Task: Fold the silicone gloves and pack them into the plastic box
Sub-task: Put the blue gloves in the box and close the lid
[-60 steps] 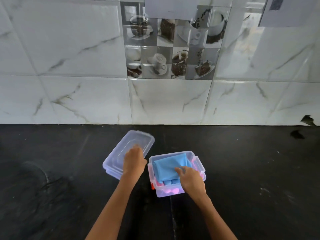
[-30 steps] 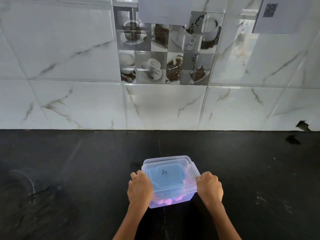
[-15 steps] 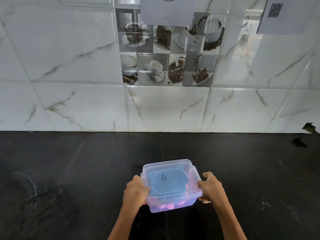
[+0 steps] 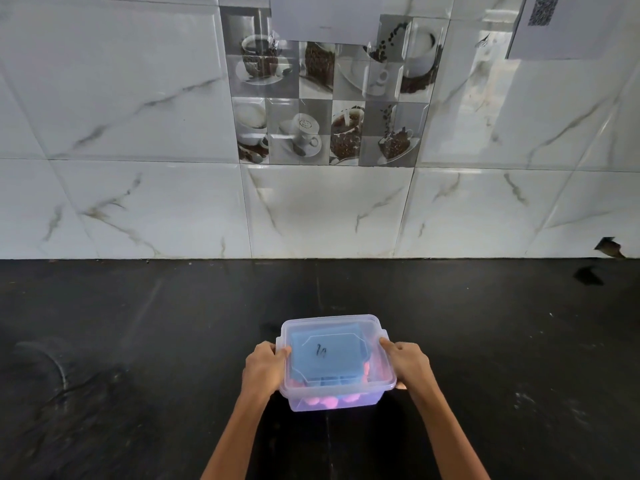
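Under the lid (image 4: 346,327), gloves (image 4: 325,362) blur — fingers (image 4: 388,342) clasp box (image 4: 346,398).

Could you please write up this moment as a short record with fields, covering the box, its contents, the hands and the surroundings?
container: clear plastic box on the black countertop
lid: clear lid on the box, dark handwritten mark on top
contents: folded blue glove on top, pink glove beneath
left hand: left hand grips the box's left side
right hand: right hand grips the box's right side
backdrop: marble-look tiled wall with a coffee-themed tile panel
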